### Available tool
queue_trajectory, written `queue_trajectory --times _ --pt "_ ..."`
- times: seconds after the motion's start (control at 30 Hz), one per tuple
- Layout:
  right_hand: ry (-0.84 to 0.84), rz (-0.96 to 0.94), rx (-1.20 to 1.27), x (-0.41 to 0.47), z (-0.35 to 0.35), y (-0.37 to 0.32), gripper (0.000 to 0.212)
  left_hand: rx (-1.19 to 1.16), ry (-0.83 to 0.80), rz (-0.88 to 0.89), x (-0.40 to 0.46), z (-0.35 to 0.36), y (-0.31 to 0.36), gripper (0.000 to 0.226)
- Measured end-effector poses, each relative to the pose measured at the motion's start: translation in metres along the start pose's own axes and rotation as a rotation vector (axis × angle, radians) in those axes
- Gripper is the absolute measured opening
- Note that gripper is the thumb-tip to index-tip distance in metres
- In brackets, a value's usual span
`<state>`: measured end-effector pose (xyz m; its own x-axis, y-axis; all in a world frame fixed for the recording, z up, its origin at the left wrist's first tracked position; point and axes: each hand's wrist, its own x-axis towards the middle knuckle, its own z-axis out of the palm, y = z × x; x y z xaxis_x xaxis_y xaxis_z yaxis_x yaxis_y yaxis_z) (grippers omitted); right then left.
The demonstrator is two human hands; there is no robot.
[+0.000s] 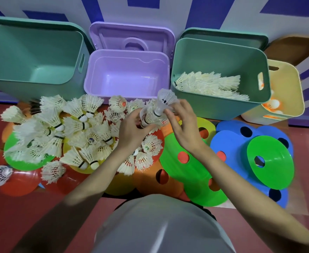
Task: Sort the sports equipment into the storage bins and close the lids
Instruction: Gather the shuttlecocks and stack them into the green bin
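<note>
A pile of white feather shuttlecocks [73, 136] lies on coloured disc cones at the left and middle of the floor. My left hand [131, 130] grips a short nested stack of shuttlecocks [148, 118]. My right hand [181, 125] pinches another shuttlecock [166, 99] at the top of that stack, just in front of the bins. The right green bin [221, 105] holds several shuttlecocks [210, 84]. The left green bin [31, 57] and the purple bin [128, 75] are empty. The cream bin [292, 99] at far right holds white and orange balls.
Flat disc cones [270, 161] in blue, green, orange, yellow and red cover the floor in front of me. Lids lean behind the bins against the striped wall: a purple lid [131, 37] and green lids [223, 35]. A brown lid [292, 48] stands behind the cream bin.
</note>
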<state>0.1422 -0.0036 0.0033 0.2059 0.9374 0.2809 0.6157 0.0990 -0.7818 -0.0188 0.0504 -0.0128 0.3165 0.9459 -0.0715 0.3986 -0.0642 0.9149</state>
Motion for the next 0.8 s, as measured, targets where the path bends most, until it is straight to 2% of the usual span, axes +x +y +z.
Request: queue_trajectory --times 0.1,0.2,0.3,0.4,0.5,0.63,0.7,0.8 --pt "-0.189 0.015 -0.093 -0.002 0.007 0.003 0.032 0.033 0.018 0.007 -0.001 -0.001 -0.001 0.043" --pt "-0.238 0.011 -0.065 -0.002 0.007 0.001 0.035 0.02 0.041 -0.038 0.001 -0.006 -0.008 0.044" --pt "-0.11 0.032 0.04 0.005 0.003 0.0 0.038 0.017 0.073 -0.055 0.003 -0.012 -0.015 0.051" --pt "0.016 0.136 -0.012 0.011 0.006 0.022 0.029 0.025 0.103 -0.057 0.005 -0.016 -0.02 0.055" --pt "-0.125 0.322 -0.147 0.015 0.014 0.056 0.031 0.016 0.099 -0.071 0.006 -0.019 -0.024 0.06" --pt "-0.433 0.27 -0.411 0.014 0.028 0.08 0.037 0.012 0.094 -0.086 0.006 -0.022 -0.026 0.064" --pt "-0.461 0.251 -0.463 0.011 0.035 0.083 0.036 0.018 0.095 -0.078 0.006 -0.023 -0.027 0.064" --pt "-0.428 0.192 -0.502 0.011 0.04 0.085 0.02 0.033 0.088 -0.055 0.005 -0.024 -0.026 0.059"
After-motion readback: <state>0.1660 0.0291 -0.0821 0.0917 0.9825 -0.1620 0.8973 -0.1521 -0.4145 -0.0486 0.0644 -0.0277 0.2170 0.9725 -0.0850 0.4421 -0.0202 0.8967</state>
